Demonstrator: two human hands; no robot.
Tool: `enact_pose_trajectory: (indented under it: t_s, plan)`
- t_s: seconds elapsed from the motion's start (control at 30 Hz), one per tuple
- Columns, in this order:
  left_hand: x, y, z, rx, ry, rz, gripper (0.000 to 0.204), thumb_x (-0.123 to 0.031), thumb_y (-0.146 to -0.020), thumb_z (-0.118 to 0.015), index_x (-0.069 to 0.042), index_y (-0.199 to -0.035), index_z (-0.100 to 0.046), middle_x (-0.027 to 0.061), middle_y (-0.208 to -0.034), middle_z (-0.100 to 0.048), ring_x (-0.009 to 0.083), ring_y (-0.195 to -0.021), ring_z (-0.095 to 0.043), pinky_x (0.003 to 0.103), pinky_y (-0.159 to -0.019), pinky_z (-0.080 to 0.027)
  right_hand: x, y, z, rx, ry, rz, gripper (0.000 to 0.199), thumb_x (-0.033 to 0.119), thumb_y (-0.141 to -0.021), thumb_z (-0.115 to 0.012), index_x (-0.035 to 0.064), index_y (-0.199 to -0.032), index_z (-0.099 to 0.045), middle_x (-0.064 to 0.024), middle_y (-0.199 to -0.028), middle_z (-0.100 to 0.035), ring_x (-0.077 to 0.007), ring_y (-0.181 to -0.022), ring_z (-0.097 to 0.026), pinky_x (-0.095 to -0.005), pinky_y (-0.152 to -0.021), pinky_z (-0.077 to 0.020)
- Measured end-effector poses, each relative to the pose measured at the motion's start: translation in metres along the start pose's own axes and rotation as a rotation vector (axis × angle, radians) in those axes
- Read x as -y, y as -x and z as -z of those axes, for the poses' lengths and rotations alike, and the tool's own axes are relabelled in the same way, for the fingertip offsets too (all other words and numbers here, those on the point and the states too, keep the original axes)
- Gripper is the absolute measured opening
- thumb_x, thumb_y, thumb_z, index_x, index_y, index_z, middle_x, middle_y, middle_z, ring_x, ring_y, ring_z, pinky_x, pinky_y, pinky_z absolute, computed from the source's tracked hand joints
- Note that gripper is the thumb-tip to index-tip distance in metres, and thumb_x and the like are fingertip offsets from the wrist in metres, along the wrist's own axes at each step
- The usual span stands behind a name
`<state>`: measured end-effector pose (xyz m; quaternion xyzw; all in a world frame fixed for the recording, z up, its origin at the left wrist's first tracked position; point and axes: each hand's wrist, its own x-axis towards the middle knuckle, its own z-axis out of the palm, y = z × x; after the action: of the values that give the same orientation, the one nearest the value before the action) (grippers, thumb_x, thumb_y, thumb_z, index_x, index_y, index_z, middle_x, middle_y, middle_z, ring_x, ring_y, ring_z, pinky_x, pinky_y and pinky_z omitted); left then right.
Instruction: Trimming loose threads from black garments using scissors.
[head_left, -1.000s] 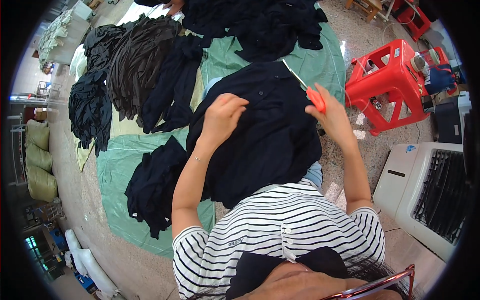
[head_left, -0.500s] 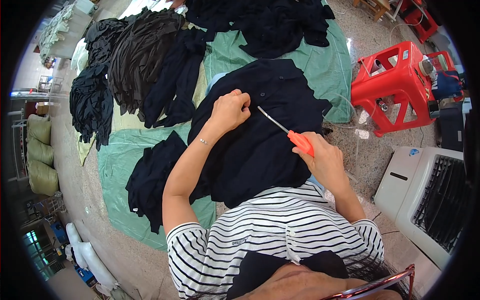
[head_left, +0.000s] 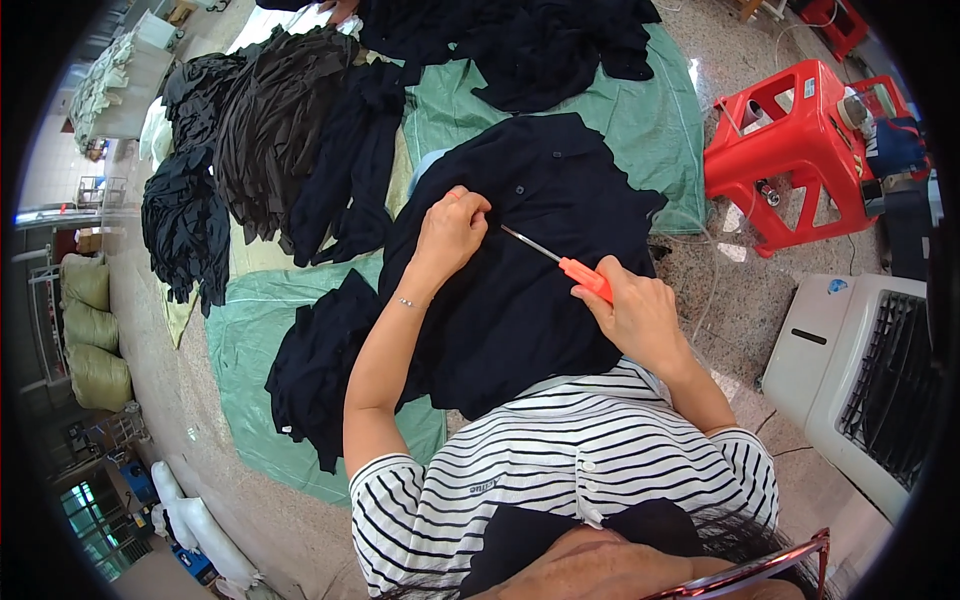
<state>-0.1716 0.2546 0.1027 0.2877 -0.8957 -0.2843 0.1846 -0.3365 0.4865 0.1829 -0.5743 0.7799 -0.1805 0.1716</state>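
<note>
A speckled stone floor (head_left: 730, 300) runs under everything here, with a green tarp (head_left: 250, 340) spread across it. Nearest, the person in a striped shirt has a dark navy garment (head_left: 520, 270) draped over the lap, its far edge reaching the tarp. The right hand (head_left: 640, 318) is raised over the cloth, fingers wrapped tight round the orange handle of a thin metal tool (head_left: 560, 262) whose tip points toward the other hand. The left hand (head_left: 450, 232), arm stretched forward, is bunched shut, pinching a fold of the garment. Beyond, dark clothing piles (head_left: 270, 150) cover the tarp's far left side; a red plastic stool (head_left: 790, 140) stands at the right, a white fan unit (head_left: 870, 380) nearer.
</note>
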Motion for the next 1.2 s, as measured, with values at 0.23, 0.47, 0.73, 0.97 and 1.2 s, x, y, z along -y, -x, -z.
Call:
enact_pose_trajectory:
  t_s: [0.23, 0.47, 0.73, 0.97, 1.2]
  plan:
    - [-0.038, -0.033, 0.005, 0.037, 0.177, -0.127, 0.017, -0.003, -0.082, -0.069, -0.007, -0.098, -0.068, 0.0072, -0.090, -0.060, 0.0281, -0.075, -0.064, 0.039, -0.070, -0.052, -0.014, 0.008, 0.012, -0.115, -0.032, -0.170, 0.029, 0.034, -0.092, -0.068, 0.0078, -0.099, -0.056, -0.0139, -0.083, -0.068, -0.0391, -0.068, -0.066, -0.0468, -0.055, -0.0478]
    - [-0.017, -0.049, -0.019, 0.133, 0.169, -0.143, 0.014, 0.002, -0.078, -0.066, -0.002, -0.092, -0.066, 0.0112, -0.081, -0.062, 0.0269, -0.073, -0.065, 0.035, -0.068, -0.053, -0.015, 0.009, 0.007, -0.137, -0.019, -0.133, 0.035, 0.038, -0.093, -0.066, 0.0068, -0.096, -0.051, -0.0148, -0.076, -0.066, -0.0393, -0.061, -0.065, -0.0479, -0.051, -0.0492]
    - [-0.014, -0.049, -0.026, 0.026, 0.261, -0.058, 0.010, 0.003, -0.078, -0.065, 0.002, -0.088, -0.065, 0.0129, -0.076, -0.065, 0.0218, -0.067, -0.066, 0.031, -0.063, -0.052, -0.016, 0.001, 0.008, -0.132, 0.002, -0.126, 0.036, 0.038, -0.093, -0.066, 0.0060, -0.091, -0.049, -0.0148, -0.073, -0.066, -0.0389, -0.059, -0.065, -0.0472, -0.049, -0.0491]
    - [-0.034, -0.058, 0.020, 0.350, 0.329, -0.014, 0.018, -0.013, -0.084, -0.071, 0.001, -0.096, -0.068, 0.0119, -0.077, -0.071, 0.0239, -0.069, -0.069, 0.032, -0.066, -0.053, -0.013, 0.013, 0.015, -0.220, -0.086, -0.158, 0.031, 0.037, -0.092, -0.068, 0.0085, -0.098, -0.056, -0.0131, -0.081, -0.068, -0.0380, -0.063, -0.066, -0.0464, -0.053, -0.0490]
    - [-0.049, -0.072, 0.026, 0.938, -0.278, -0.141, 0.024, -0.023, -0.077, -0.075, -0.003, -0.088, -0.068, 0.0074, -0.088, -0.066, 0.0263, -0.098, -0.061, 0.039, -0.085, -0.049, -0.002, 0.036, 0.023, -0.164, -0.149, -0.121, 0.031, 0.036, -0.092, -0.069, 0.0084, -0.100, -0.058, -0.0112, -0.087, -0.069, -0.0375, -0.065, -0.066, -0.0448, -0.053, -0.0493]
